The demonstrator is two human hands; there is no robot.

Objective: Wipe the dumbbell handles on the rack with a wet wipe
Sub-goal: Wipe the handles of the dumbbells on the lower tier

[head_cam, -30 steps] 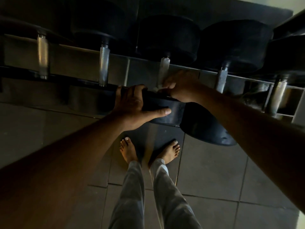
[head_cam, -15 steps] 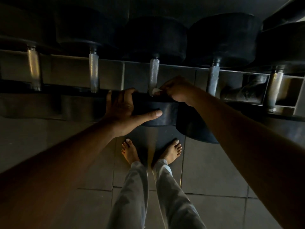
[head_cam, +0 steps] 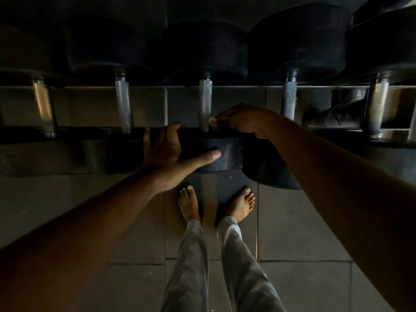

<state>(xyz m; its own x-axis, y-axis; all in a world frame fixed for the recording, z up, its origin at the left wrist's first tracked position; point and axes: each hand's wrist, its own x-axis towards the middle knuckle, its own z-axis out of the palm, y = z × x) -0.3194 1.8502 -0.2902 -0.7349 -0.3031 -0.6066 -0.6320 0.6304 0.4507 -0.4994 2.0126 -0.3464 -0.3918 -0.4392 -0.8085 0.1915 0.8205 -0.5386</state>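
Several black dumbbells lie on a metal rack [head_cam: 247, 87] in dim light, their knurled steel handles pointing toward me. My right hand [head_cam: 242, 119] pinches a small white wet wipe [head_cam: 212, 120] against the near end of the middle handle [head_cam: 205, 102]. My left hand [head_cam: 167, 154] grips the near black head [head_cam: 227, 154] of that same dumbbell, fingers curled over its top edge and thumb stretched along its face. Most of the wipe is hidden inside my right fingers.
Neighbouring handles stand to the left [head_cam: 123, 106] and right [head_cam: 289, 100] of the middle one, with two shinier ones at the far ends. My bare feet [head_cam: 189, 206] stand on grey floor tiles right under the rack's front edge.
My right hand with the wipe has slid slightly along the middle handle's near end, and the view has shifted a little. My left hand keeps its grip on the dumbbell head.
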